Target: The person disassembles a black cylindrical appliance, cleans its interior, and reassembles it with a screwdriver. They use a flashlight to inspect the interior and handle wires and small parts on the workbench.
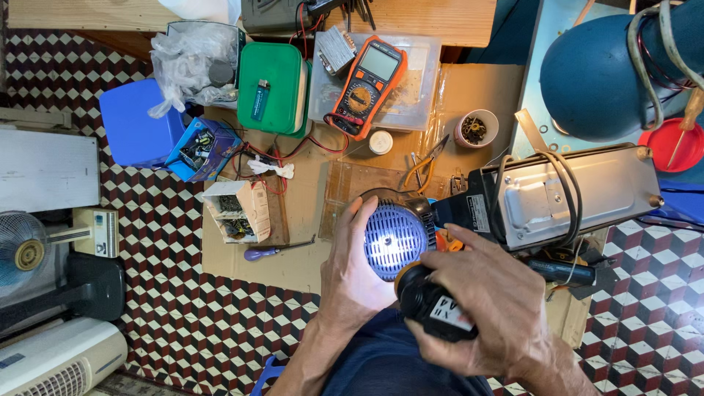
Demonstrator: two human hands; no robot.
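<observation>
My left hand (pixel 353 268) cups the left side of a round black unit with a blue grille (pixel 397 235), which is lit up brightly. In my right hand (pixel 490 301) is a black torch-like tool (pixel 433 304), gripped and pointed at the grille. The round unit joins a long silver metal housing (pixel 579 192) with a black cable looped over it, lying on a cardboard sheet (pixel 301 242).
An orange multimeter (pixel 367 84) lies on a clear plastic box, beside a green lidded box (pixel 272 86), a blue box (pixel 138 123) and small parts boxes. Pliers (pixel 423 165), a purple-handled screwdriver (pixel 273 251) and a cup of screws (pixel 475 129) are nearby. A fan (pixel 26 253) stands left.
</observation>
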